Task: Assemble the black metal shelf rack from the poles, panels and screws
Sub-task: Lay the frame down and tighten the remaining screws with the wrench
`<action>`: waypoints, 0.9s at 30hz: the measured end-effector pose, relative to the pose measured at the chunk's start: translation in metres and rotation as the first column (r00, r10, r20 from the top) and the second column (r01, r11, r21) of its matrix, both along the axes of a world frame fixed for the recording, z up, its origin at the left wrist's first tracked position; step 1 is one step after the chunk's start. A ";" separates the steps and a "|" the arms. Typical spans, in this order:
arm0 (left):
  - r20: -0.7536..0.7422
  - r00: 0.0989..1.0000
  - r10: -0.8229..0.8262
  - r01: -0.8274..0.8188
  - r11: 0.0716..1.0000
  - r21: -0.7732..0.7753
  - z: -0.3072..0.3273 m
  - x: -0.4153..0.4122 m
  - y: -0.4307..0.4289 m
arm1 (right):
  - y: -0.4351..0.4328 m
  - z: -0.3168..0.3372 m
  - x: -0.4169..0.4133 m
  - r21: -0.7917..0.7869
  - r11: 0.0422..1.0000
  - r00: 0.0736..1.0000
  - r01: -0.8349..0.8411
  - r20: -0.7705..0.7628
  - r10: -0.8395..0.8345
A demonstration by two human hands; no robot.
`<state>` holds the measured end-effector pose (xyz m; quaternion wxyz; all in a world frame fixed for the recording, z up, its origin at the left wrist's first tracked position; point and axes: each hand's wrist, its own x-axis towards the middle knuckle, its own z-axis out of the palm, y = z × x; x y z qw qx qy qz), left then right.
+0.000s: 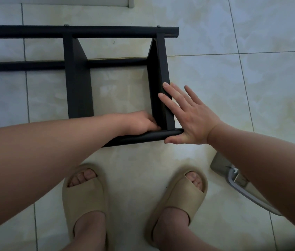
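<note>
The black metal rack [77, 91] lies on its side on the tiled floor. Two long poles run across at the back, the far pole [106, 32] showing two screw heads on top. Two shelf panels stand on edge between the poles, the left panel [78, 82] and the right panel [161, 78]. A near pole [152, 136] lies across the panels' near ends. My left hand [139, 124] has its fingers curled at the inner corner where the right panel meets the near pole; what it holds is hidden. My right hand [186, 115] lies flat, fingers straight, against the right panel's outer side and the pole's end.
My two feet in beige slides [87, 196] stand just in front of the rack. A grey metal-and-plastic object [237, 180] lies on the floor at the right under my right forearm. A white frame edge [130, 2] shows at the top.
</note>
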<state>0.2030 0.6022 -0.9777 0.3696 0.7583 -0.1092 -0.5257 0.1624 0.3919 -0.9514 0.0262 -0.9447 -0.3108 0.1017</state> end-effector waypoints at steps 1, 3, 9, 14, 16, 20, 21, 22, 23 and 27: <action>0.011 0.998 -0.068 0.067 0.996 0.052 0.004 0.000 0.006 | 0.001 0.003 0.000 -0.028 1.000 1.000 0.001 -0.026 -0.002; -0.050 0.987 -0.155 0.161 0.975 0.154 0.015 -0.003 0.019 | 0.002 0.010 0.000 -0.101 0.995 0.996 0.013 -0.081 -0.021; -0.068 0.938 -0.341 0.343 0.874 0.345 0.057 -0.011 0.064 | 0.013 0.038 0.000 -0.256 0.962 0.959 0.096 -0.235 -0.159; 0.179 0.858 -0.481 0.361 0.813 0.456 0.087 -0.024 0.074 | 0.032 0.069 -0.006 -0.266 0.942 0.902 0.205 -0.322 -0.287; 0.230 0.861 -0.454 0.317 0.832 0.455 0.104 -0.022 0.075 | 0.039 0.085 -0.009 -0.260 0.940 0.898 0.220 -0.323 -0.300; 0.396 0.820 -0.414 0.214 0.863 0.458 0.149 -0.011 0.078 | 0.049 0.123 -0.017 -0.205 0.939 0.895 0.275 -0.302 -0.328; 0.430 0.803 -0.413 0.197 0.865 0.462 0.162 -0.008 0.078 | 0.050 0.132 -0.019 -0.183 0.938 0.893 0.296 -0.297 -0.340; 0.450 0.790 -0.415 0.188 0.864 0.467 0.174 -0.004 0.079 | 0.051 0.142 -0.023 -0.157 0.935 0.890 0.319 -0.288 -0.352; 0.464 0.778 -0.424 0.186 0.861 0.473 0.186 0.000 0.080 | 0.052 0.150 -0.026 -0.132 0.930 0.889 0.344 -0.274 -0.368; 0.558 0.703 -0.440 0.175 0.868 0.464 0.220 0.002 0.082 | 0.056 0.179 -0.043 -0.081 0.913 0.888 0.401 -0.210 -0.409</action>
